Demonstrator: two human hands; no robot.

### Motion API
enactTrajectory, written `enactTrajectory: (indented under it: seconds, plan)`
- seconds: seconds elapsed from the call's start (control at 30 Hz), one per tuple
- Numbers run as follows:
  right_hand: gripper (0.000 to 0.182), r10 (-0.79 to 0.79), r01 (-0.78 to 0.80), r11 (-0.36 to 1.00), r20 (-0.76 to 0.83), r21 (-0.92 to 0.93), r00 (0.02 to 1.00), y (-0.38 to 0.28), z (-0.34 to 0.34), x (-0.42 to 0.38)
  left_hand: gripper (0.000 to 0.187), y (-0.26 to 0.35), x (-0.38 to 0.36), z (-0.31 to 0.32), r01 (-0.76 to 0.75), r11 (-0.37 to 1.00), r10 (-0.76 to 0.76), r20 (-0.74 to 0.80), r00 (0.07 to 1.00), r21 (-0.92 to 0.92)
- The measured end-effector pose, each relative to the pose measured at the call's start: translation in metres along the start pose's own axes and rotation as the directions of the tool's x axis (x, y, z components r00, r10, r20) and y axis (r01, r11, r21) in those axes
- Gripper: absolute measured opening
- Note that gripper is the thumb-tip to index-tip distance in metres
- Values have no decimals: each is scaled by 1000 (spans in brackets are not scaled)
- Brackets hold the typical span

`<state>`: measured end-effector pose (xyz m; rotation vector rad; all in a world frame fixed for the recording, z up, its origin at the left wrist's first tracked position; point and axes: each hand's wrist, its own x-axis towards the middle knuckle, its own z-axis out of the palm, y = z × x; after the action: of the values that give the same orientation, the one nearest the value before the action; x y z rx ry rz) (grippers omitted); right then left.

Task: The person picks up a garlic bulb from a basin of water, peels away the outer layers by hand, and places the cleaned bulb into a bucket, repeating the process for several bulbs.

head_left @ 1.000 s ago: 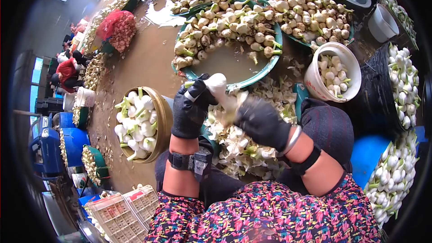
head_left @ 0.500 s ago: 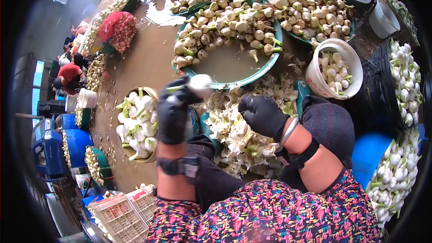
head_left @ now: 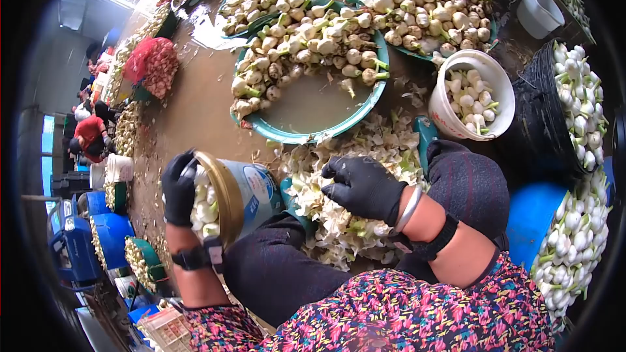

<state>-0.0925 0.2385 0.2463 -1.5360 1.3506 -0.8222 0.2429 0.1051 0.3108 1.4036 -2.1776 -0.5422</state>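
My left hand [head_left: 179,189], in a black glove, is at the mouth of a bucket [head_left: 251,199] with a gold rim and a blue label. Its curled fingers reach the rim, and the bucket leans left. White peeled garlic bulbs [head_left: 207,212] with green stems fill it; a pale spot shows between the fingers, too small to name. My right hand [head_left: 362,186], also black-gloved, is closed above a heap of garlic peelings [head_left: 319,221] between my knees. Whatever its fingers hold, if anything, is hidden.
Ahead stands a green-rimmed basin [head_left: 306,137] of unpeeled garlic, with more basins of garlic behind. At right are a white bucket [head_left: 469,68] of garlic, a black tub [head_left: 531,111] and a blue container [head_left: 531,225]. A person in red [head_left: 91,133] works far left.
My left hand has moved left and down to the bucket, and the white garlic bulb no longer shows in it. The bucket has tipped left. My right hand stays over the peelings.
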Motion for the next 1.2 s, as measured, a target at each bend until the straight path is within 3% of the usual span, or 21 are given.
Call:
enactTrajectory:
  seconds: [0.03,0.13,0.27,0.3,0.37,0.5,0.57,0.63,0.67,0.7,0.77,0.83,0.87,0.9,1.0,1.03,1.07,1.1,1.13,1.17,1.2]
  plan:
    - [31,-6,7,999,-7,33,1000,0,-2,1,33,23,25,33,99,977,-86,78,993,-191]
    - [31,-3,7,998,-70,67,998,-1,-11,2,44,42,86,149,242,823,43,482,875,-513]
    - [32,89,-84,995,-95,59,992,-11,-35,3,49,67,121,292,421,852,-36,768,639,-310]
    - [32,5,5,998,-185,56,983,1,-29,3,54,61,125,325,255,920,28,699,715,-298]
    - [32,36,-25,997,-167,67,985,6,-35,4,51,35,139,399,483,811,-171,655,736,-331]
    - [27,166,-139,980,-194,146,967,6,-43,10,47,28,143,386,734,472,-289,701,652,-488]
    - [32,161,-137,981,-183,136,970,6,-49,11,42,6,140,358,726,297,-26,755,655,-620]
    - [38,200,-173,978,-312,113,929,11,-41,8,42,11,130,318,546,460,167,672,722,-700]
    - [44,212,-182,976,-345,117,914,14,-41,8,36,67,123,259,759,147,31,770,637,-634]
    - [52,280,-255,960,-348,117,895,15,-41,7,34,90,111,228,715,184,59,734,677,-674]
    - [60,44,38,989,-529,144,848,29,-30,15,34,116,88,184,662,294,115,713,692,-689]
    - [60,101,104,870,-381,482,919,23,-27,18,36,135,66,152,678,402,135,773,620,-615]
    - [57,164,35,598,-165,801,972,22,-26,16,39,139,52,142,654,391,170,749,640,-648]
    - [52,129,81,439,-151,895,980,15,-20,17,39,141,42,135,648,395,162,743,649,-652]
    - [50,68,133,565,-206,815,976,-1,-13,12,43,145,14,119,487,362,7,525,851,-795]
    - [49,-24,251,741,-350,623,937,0,-6,13,40,146,6,120,496,322,-61,506,861,-806]
    - [49,-147,344,859,-461,380,875,-1,0,14,37,144,-2,124,446,377,-69,455,888,-812]
    - [49,-154,348,857,-455,380,877,-5,1,13,35,139,-7,128,395,430,-74,404,912,-812]
    - [50,-225,362,906,-473,221,852,-7,1,11,29,133,-10,131,215,681,14,305,952,-700]
    - [52,-296,366,929,-481,57,825,-9,1,10,29,128,-13,134,216,680,9,303,953,-700]
    - [51,-303,384,921,-494,69,815,-7,5,10,27,127,-13,136,-70,830,181,147,972,-554]
